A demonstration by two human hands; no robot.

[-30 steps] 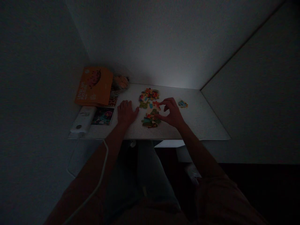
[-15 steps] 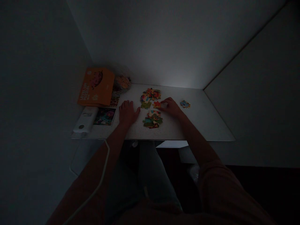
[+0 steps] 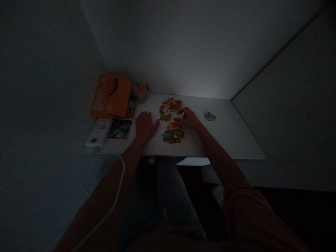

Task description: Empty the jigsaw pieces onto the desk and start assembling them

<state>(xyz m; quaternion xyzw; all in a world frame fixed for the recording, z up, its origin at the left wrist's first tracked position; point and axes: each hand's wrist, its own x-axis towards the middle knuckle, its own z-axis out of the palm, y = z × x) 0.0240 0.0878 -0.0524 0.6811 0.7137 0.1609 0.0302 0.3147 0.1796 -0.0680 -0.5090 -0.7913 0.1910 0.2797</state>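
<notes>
The scene is dim. On a small white table lie colourful jigsaw pieces in a far pile, a near cluster and a single green piece. My left hand rests flat on the table, fingers stretched out, just left of the pieces. My right hand lies between the two groups, its fingers reaching toward the far pile's right edge and touching the table there. I see nothing held in either hand.
An orange puzzle box leans at the table's back left, with a bag of pieces beside it. A white device and a picture card lie at the left edge. A small separate piece group sits to the right. Walls close in on three sides.
My right hand has moved away from the near cluster toward the far pile and flattened from a raised pinch. The red piece near its fingers is no longer apart. The left hand stayed put.
</notes>
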